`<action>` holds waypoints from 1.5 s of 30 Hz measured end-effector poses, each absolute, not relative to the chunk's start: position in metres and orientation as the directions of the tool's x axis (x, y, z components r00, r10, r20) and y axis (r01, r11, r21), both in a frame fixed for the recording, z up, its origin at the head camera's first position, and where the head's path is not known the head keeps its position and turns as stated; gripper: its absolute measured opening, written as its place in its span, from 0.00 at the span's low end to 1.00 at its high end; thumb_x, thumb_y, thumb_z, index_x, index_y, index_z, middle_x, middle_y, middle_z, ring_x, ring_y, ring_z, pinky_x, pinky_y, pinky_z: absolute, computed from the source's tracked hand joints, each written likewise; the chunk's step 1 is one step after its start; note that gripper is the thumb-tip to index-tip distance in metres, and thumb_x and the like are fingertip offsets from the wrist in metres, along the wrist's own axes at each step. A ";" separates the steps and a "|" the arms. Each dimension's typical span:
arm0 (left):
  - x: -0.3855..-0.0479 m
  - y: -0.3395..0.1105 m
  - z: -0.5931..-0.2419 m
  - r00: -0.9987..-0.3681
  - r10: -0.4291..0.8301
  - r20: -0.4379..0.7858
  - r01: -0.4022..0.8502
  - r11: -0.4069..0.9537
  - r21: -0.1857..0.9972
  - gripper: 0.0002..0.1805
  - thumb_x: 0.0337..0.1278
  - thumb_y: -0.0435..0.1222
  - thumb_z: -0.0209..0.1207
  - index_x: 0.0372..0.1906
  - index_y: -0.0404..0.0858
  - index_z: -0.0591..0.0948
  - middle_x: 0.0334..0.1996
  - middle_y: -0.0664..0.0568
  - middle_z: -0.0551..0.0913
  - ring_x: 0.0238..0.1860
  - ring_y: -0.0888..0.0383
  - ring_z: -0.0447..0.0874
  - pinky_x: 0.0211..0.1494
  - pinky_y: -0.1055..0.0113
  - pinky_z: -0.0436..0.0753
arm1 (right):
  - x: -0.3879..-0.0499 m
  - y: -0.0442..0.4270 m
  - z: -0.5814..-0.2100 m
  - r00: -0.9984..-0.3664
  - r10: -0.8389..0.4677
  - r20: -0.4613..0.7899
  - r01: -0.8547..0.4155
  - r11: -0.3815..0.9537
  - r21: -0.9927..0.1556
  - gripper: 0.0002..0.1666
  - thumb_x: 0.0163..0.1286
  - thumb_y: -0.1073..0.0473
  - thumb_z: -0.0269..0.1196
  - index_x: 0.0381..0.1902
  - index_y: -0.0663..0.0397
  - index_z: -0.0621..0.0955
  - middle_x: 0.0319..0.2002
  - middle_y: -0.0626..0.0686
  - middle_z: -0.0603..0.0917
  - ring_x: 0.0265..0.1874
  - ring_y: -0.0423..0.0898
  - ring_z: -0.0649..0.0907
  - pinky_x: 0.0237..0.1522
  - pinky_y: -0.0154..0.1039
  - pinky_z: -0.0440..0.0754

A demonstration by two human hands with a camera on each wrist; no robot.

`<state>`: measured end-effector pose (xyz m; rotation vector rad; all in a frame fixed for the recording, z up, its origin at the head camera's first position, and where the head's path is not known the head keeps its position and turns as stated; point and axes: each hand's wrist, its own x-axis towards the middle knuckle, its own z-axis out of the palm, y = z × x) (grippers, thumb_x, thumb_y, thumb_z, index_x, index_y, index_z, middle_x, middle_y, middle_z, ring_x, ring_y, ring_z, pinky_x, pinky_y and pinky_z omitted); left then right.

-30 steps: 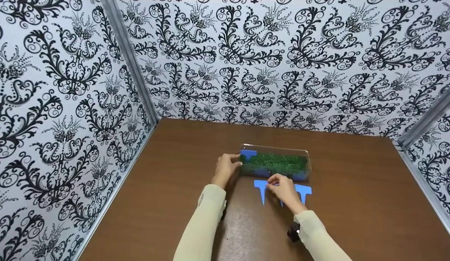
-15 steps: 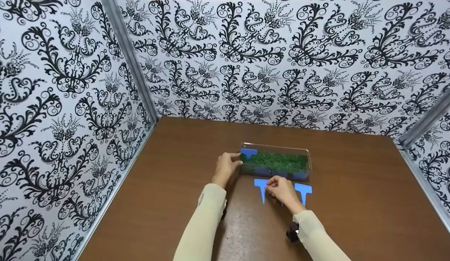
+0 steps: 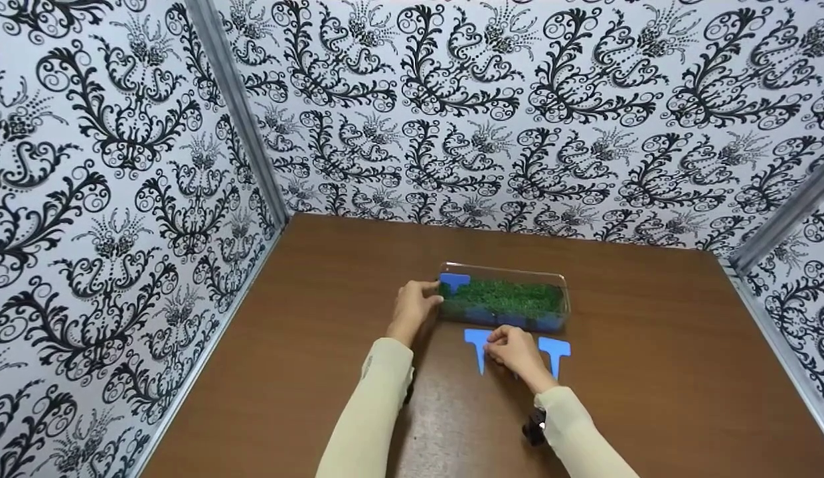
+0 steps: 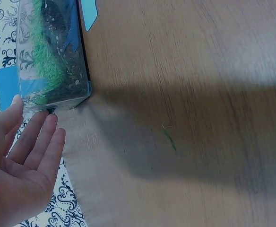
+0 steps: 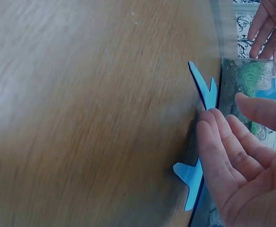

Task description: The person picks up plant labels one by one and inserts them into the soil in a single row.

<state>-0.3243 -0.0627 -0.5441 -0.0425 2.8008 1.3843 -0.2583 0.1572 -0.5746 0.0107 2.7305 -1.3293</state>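
A clear plastic container [image 3: 567, 299] filled with green grass [image 3: 511, 297] stands on the table, dark soil showing through its side. My left hand [image 3: 415, 309] touches the container's left end with extended fingers [image 4: 46, 142]. Inside at that end stands a blue T-shaped plant label [image 3: 457, 281]. Along the near side lie more blue labels, one at left [image 3: 479, 338] and one at right [image 3: 555, 348]. Between them my right hand [image 3: 518, 350] hovers low or rests, mostly covering another label. In the right wrist view its thumb [image 5: 258, 109] stands apart from the straight fingers.
The brown wooden table [image 3: 305, 398] meets patterned walls [image 3: 478, 119] at the back and left. Grey metal posts [image 3: 242, 113] mark the corners. A few green bits [image 4: 170, 140] lie on the tabletop near the left hand.
The right hand has shifted very slightly toward the person, staying over the middle label. The left hand remains at the container's end.
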 end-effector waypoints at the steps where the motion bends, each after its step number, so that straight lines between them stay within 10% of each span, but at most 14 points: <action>1: -0.325 -0.063 -0.544 -1.000 -0.015 -0.025 -0.029 0.604 0.796 0.20 0.62 0.38 0.66 0.59 0.51 0.84 0.61 0.51 0.83 0.65 0.48 0.78 0.64 0.51 0.79 | -0.259 0.157 -0.574 -0.994 -0.038 -0.102 0.057 0.618 -0.784 0.05 0.64 0.64 0.68 0.36 0.60 0.84 0.29 0.54 0.88 0.22 0.43 0.84 0.24 0.36 0.80; 45: -0.324 -0.062 -0.547 -1.000 -0.020 -0.003 -0.014 0.584 0.811 0.19 0.62 0.37 0.65 0.59 0.49 0.84 0.61 0.48 0.83 0.64 0.47 0.79 0.63 0.52 0.80 | -0.265 0.149 -0.571 -0.966 0.020 -0.259 0.210 0.647 -0.733 0.13 0.62 0.61 0.71 0.20 0.58 0.82 0.20 0.54 0.85 0.17 0.43 0.84 0.24 0.38 0.86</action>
